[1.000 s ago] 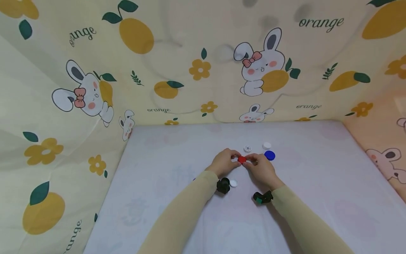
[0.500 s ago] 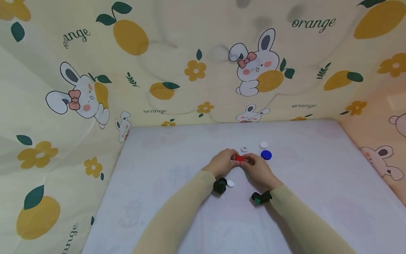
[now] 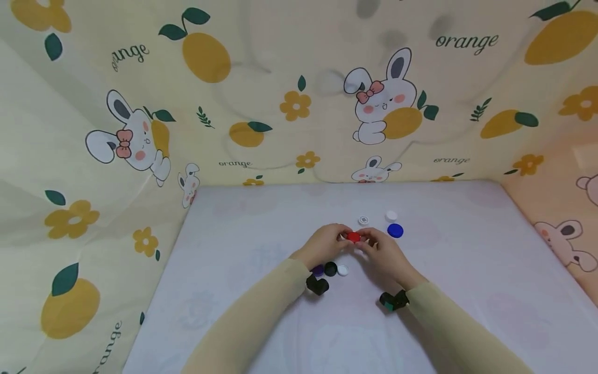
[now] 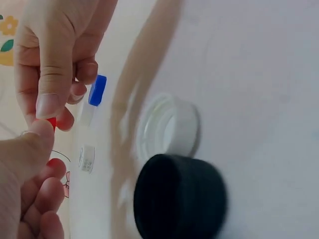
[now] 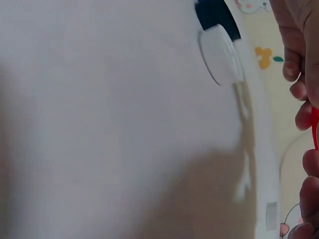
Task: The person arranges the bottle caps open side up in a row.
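Note:
A small red bottle cap [image 3: 353, 237] is pinched from both sides above the white table. My left hand [image 3: 323, 245] grips its left edge between thumb and fingers; my right hand [image 3: 385, 256] pinches the right edge. In the left wrist view the thumbs cover most of the red cap. By my left wrist, a purple cap [image 3: 318, 270], a black cap [image 3: 330, 268] and a white cap [image 3: 343, 270] lie side by side. The left wrist view shows that white cap [image 4: 169, 127] and the black cap [image 4: 179, 196] close up, standing apart from the fingers.
Behind the hands lies a small white cap with a patterned inside [image 3: 363, 220]. Farther right, a white cap [image 3: 391, 216] sits behind a blue cap [image 3: 395, 230]. A printed cloth [image 3: 261, 93] hangs along the table's back and sides. Dark cameras sit at both wrists.
Both hands keep holding the red cap, which has turned slightly between the fingers. My left wrist has shifted, so the black and purple caps now show in the head view.

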A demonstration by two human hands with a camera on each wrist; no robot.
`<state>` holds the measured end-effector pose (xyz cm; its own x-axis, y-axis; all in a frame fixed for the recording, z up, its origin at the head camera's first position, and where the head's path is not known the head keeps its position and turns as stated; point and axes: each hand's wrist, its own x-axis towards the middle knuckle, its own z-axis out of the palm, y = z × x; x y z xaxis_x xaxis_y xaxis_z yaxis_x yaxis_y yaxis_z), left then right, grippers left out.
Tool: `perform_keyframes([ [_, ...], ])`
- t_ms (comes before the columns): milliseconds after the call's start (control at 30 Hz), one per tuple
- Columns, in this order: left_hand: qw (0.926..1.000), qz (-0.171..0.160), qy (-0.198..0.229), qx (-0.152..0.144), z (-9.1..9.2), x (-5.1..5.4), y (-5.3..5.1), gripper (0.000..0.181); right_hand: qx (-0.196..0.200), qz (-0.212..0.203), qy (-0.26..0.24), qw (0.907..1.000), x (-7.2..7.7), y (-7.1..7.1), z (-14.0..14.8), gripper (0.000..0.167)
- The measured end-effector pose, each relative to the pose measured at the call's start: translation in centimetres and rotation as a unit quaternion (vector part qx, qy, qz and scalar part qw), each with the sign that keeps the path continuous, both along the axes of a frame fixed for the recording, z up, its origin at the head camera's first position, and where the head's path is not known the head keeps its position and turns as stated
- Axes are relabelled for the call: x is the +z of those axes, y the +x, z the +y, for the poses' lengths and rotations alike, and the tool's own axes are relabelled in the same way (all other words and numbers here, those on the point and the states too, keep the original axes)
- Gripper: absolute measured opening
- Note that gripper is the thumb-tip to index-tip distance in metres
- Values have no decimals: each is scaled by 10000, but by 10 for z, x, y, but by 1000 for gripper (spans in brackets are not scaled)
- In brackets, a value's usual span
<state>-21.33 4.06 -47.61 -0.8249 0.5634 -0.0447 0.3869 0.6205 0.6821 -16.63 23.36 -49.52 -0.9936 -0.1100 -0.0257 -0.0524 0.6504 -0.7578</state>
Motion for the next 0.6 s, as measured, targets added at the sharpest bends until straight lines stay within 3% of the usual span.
perform_keyframes([
  [300,9999,34,120,30,-17,-2,16,32,311,267,53,9991,0,11,-10,31],
  [600,9996,-14,274,111,-21,-3,24,32,394,468,103,9981,1,17,-13,29],
])
